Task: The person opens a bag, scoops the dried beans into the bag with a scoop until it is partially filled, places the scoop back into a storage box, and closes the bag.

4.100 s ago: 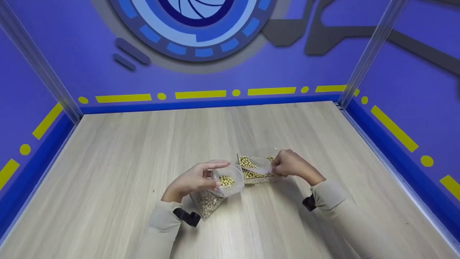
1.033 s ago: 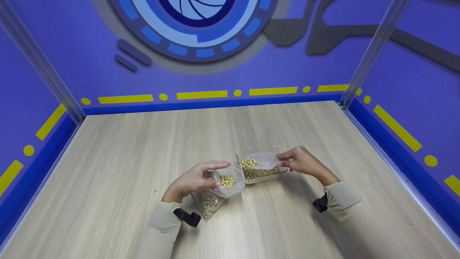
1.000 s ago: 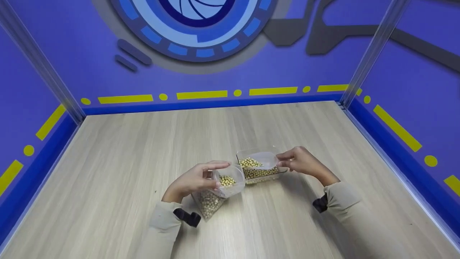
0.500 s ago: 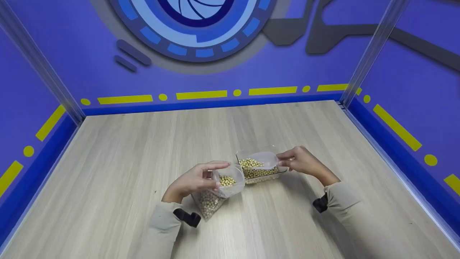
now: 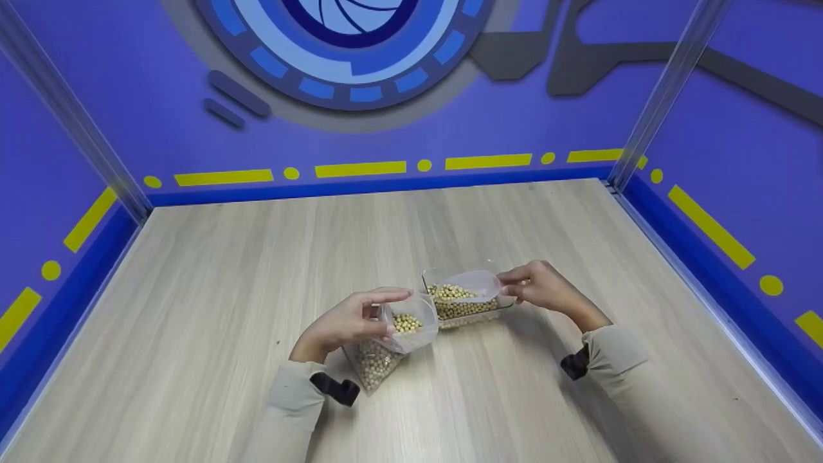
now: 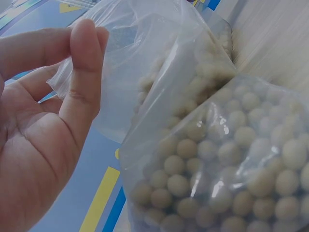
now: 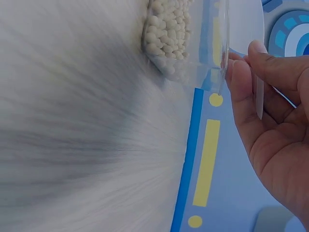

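My left hand (image 5: 344,321) grips the mouth of a clear plastic bag (image 5: 421,337), holding it open with thumb and fingers. Round pale-yellow beans (image 5: 405,323), which look like soybeans, fill the bag's lower part, resting on the table. Against its right side stands a clear rectangular container (image 7: 205,53) with more such beans (image 5: 450,310) inside. My right hand (image 5: 543,287) pinches the handle of a translucent white scoop (image 5: 474,284) between thumb and fingers. The scoop lies over the container's opening, above the beans. In the right wrist view, the handle end (image 7: 259,99) sticks out behind the fingers.
Both things stand on a light wood-grain table (image 5: 257,270). Blue printed panels (image 5: 386,141) with yellow dashes close off the back and both sides. Metal posts (image 5: 662,96) stand at the back corners.
My right hand, earlier lower and over the container with the scoop down in the beans, has moved right and slightly up. The scoop now sits higher. My left hand and the bag have stayed put.
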`<state>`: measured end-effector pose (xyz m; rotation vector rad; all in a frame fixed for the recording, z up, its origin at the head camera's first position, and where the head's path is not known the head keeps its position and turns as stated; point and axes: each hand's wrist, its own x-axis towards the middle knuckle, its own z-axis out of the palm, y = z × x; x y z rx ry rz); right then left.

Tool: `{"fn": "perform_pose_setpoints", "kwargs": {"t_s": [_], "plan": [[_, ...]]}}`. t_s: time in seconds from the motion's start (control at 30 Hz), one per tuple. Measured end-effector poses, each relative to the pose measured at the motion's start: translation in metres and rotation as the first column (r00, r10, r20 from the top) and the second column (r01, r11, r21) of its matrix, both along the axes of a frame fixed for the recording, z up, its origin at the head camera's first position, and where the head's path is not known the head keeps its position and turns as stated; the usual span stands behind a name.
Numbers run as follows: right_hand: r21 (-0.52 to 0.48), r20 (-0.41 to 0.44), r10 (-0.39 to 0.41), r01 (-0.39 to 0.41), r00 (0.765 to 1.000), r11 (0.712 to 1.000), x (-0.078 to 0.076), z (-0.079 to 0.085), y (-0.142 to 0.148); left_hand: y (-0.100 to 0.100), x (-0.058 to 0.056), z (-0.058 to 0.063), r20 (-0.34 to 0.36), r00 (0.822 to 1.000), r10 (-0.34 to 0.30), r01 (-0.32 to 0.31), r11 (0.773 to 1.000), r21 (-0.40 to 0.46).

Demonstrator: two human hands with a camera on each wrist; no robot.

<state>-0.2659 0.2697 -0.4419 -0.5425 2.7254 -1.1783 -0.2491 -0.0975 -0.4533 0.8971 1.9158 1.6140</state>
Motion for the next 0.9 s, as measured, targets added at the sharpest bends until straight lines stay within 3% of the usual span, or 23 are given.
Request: {"fn": "perform_pose_setpoints", "kwargs": {"t_s": [0.47, 0.73, 0.9], "plan": [[-0.055, 0.036, -0.032, 0.034, 0.999, 0.998, 0.0, -0.006, 0.005, 0.001, 0.002, 0.002, 0.02, 1.0, 0.016, -0.016, 1.0, 0.001], [-0.113, 0.093, -0.091, 0.101, 0.992, 0.988, 0.0, -0.011, 0.009, 0.001, 0.001, 0.001, -0.006, 1.0, 0.014, -0.014, 1.0, 0.007], [-0.144, 0.099, -0.081, 0.095, 0.992, 0.985, -0.001, -0.014, 0.011, 0.001, 0.001, 0.001, -0.015, 1.0, 0.01, -0.01, 1.0, -0.001]]}}
